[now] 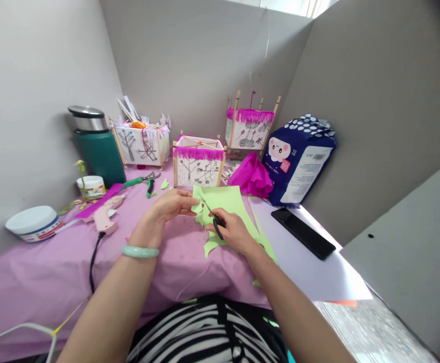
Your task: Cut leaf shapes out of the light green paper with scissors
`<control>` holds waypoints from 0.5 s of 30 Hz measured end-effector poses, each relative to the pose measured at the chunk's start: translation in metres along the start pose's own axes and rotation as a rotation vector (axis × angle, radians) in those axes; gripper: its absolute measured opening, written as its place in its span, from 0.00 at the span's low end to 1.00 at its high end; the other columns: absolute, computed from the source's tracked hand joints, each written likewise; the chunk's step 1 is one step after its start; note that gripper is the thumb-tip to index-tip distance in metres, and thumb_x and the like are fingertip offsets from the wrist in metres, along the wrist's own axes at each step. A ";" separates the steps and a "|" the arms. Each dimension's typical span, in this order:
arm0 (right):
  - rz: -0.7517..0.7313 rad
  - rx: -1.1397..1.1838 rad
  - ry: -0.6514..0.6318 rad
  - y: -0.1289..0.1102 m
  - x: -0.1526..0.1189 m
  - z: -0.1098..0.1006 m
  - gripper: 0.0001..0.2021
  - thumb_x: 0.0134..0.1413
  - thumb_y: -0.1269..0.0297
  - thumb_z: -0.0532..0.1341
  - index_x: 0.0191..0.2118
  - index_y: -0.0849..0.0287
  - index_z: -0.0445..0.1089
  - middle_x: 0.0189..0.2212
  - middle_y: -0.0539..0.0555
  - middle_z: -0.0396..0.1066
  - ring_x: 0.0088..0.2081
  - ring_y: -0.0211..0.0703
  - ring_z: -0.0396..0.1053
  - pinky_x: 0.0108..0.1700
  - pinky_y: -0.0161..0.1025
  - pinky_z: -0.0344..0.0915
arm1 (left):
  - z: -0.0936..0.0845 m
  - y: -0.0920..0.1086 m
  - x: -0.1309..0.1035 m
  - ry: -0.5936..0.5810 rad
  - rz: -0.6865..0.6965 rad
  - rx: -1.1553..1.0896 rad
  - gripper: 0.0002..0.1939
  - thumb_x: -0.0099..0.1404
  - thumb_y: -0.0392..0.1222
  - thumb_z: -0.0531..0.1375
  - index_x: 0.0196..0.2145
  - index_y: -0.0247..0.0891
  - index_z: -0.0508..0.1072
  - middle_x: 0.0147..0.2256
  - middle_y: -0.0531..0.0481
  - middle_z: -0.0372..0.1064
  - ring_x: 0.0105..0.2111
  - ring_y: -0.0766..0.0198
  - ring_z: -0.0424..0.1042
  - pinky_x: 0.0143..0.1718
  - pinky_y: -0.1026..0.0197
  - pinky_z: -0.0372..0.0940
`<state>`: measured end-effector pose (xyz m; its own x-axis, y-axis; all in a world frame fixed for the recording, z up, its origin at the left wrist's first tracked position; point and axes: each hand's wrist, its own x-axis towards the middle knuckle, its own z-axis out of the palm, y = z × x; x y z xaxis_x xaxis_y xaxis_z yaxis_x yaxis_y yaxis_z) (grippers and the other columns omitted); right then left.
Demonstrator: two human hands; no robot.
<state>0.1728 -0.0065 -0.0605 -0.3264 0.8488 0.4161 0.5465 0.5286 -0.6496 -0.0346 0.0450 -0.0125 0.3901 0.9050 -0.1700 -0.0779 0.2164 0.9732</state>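
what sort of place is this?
Likely a craft workspace: scissors at green paper, what looks like a pink glue gun, and stick-framed boxes with drawn sides.

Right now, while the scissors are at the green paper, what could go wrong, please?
The left hand holds the green paper close to the blades of the scissors in the right hand, so a slip might nick a finger. The paper has irregular cut edges, so a narrow part could tear. A small green scrap sits close to the lap and may drop.
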 end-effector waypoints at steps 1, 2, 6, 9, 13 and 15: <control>-0.002 -0.007 -0.003 0.000 0.000 0.000 0.09 0.53 0.58 0.60 0.38 0.56 0.69 0.22 0.46 0.65 0.24 0.37 0.60 0.29 0.31 0.53 | -0.001 0.000 0.000 -0.008 -0.005 0.007 0.11 0.44 0.35 0.70 0.22 0.32 0.71 0.22 0.52 0.69 0.25 0.64 0.73 0.35 0.57 0.71; -0.005 -0.012 -0.007 0.000 0.000 0.000 0.09 0.53 0.58 0.60 0.38 0.57 0.69 0.22 0.46 0.64 0.24 0.36 0.60 0.29 0.31 0.53 | -0.002 0.000 0.000 -0.013 -0.009 0.016 0.11 0.43 0.35 0.70 0.22 0.32 0.71 0.23 0.52 0.69 0.25 0.64 0.73 0.35 0.57 0.71; -0.033 -0.030 -0.012 0.001 0.000 0.000 0.09 0.53 0.59 0.60 0.38 0.56 0.69 0.22 0.45 0.64 0.23 0.36 0.61 0.29 0.31 0.52 | -0.004 0.000 0.000 -0.015 -0.003 0.066 0.12 0.43 0.36 0.70 0.24 0.31 0.72 0.24 0.52 0.70 0.25 0.64 0.73 0.35 0.58 0.70; -0.047 -0.060 -0.005 0.002 0.000 0.000 0.08 0.54 0.59 0.60 0.38 0.56 0.69 0.22 0.46 0.66 0.23 0.36 0.61 0.29 0.31 0.53 | -0.005 -0.001 0.000 0.004 -0.002 0.095 0.11 0.44 0.37 0.70 0.23 0.32 0.72 0.23 0.53 0.69 0.24 0.66 0.71 0.32 0.61 0.68; -0.065 -0.131 0.004 0.001 0.001 0.000 0.09 0.54 0.59 0.61 0.38 0.57 0.70 0.23 0.47 0.68 0.23 0.36 0.63 0.30 0.31 0.53 | -0.007 -0.003 0.003 0.061 0.078 0.206 0.09 0.44 0.37 0.70 0.22 0.33 0.73 0.21 0.55 0.66 0.21 0.73 0.66 0.25 0.69 0.62; -0.078 -0.165 0.006 0.001 0.001 0.000 0.09 0.54 0.59 0.61 0.38 0.57 0.70 0.23 0.48 0.69 0.24 0.37 0.64 0.30 0.32 0.53 | -0.009 -0.005 0.004 0.071 0.117 0.260 0.09 0.45 0.37 0.69 0.20 0.33 0.72 0.18 0.56 0.63 0.17 0.76 0.60 0.19 0.71 0.55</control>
<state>0.1731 -0.0053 -0.0604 -0.3682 0.8051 0.4650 0.6394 0.5824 -0.5020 -0.0409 0.0508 -0.0191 0.3263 0.9436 -0.0557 0.1224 0.0162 0.9923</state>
